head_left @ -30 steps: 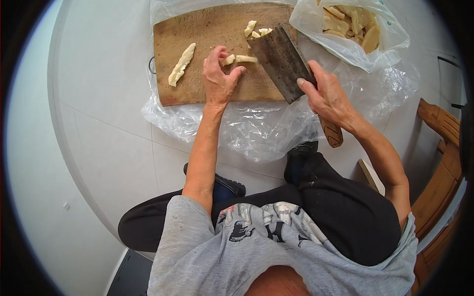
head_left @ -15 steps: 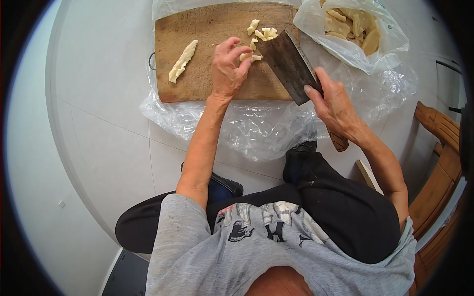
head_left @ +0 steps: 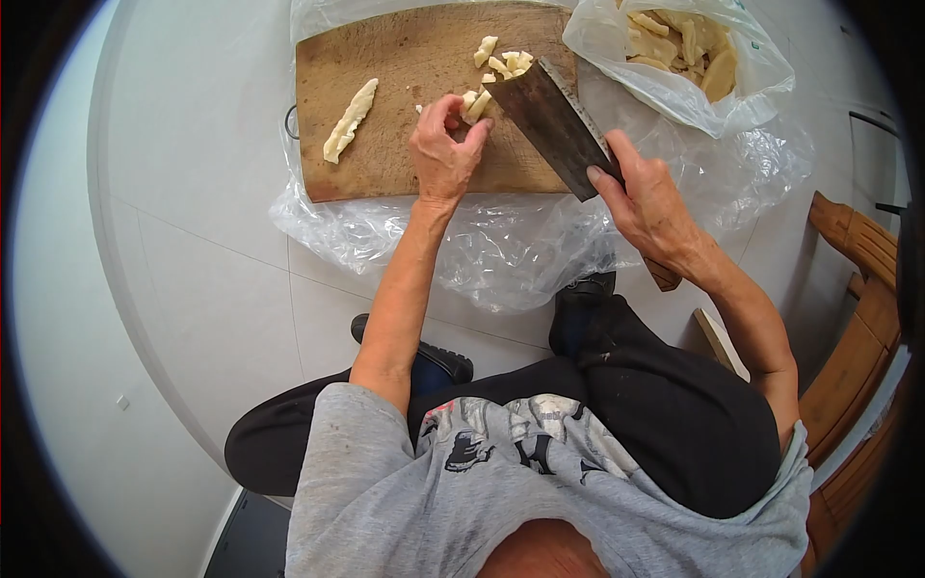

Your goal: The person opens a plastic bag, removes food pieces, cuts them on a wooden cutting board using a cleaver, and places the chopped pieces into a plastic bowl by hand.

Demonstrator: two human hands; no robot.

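Note:
My right hand (head_left: 653,197) is closed round the handle of a dark, broad-bladed cleaver (head_left: 549,125). Its blade tilts over the right part of a worn wooden cutting board (head_left: 385,58), beside a small heap of pale yellow chopped food pieces (head_left: 511,65). My left hand (head_left: 445,154) is at the middle of the board, its thumb and fingers curled round a few of these cut pieces (head_left: 474,105). The blade's far end is just right of them. One long, uncut pale strip (head_left: 351,121) lies on the board's left side.
A translucent plastic bag (head_left: 771,87) at the upper right holds several tan food slabs (head_left: 689,43). Clear plastic sheeting (head_left: 501,255) is spread under the board on the tiled floor (head_left: 212,270). Carved wooden furniture (head_left: 853,318) stands at the right, and my legs are below the board.
My left hand has lowered slightly, and its fingers have curled in round the cut pieces. The cleaver has shifted slightly left with my right hand still on its handle.

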